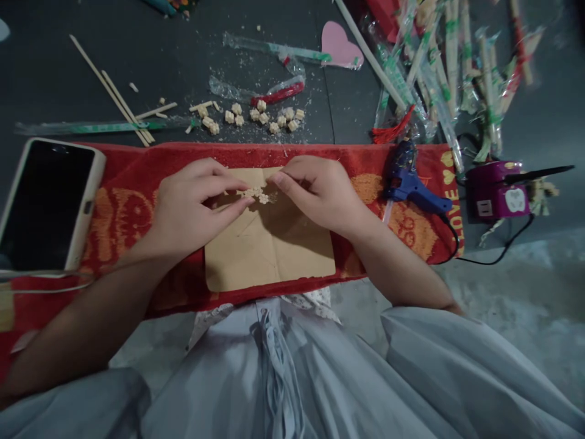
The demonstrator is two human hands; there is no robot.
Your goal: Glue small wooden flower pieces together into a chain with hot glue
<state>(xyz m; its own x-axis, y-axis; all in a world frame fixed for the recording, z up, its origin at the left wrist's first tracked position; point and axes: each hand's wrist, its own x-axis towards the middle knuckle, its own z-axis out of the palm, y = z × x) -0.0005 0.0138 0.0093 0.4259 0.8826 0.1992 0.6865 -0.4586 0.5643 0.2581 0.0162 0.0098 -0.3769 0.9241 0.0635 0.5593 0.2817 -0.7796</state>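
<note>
My left hand (194, 204) and my right hand (317, 192) meet over a tan folded paper (269, 250) that lies on a red patterned towel (132, 183). Between their fingertips sits a small cluster of pale wooden bits (258, 195) joined together. The fingers of both hands pinch it from either side. A row of several similar small wooden pieces (260, 117) lies on the dark floor just beyond the towel.
A phone (46, 204) rests on the towel's left end with a cable. A blue glue gun (411, 180) lies on the right end. Beyond it stands a purple device (496, 189). Wrapped chopsticks (448, 55), loose sticks (109, 88), empty wrappers and a pink heart (338, 42) lie farther off.
</note>
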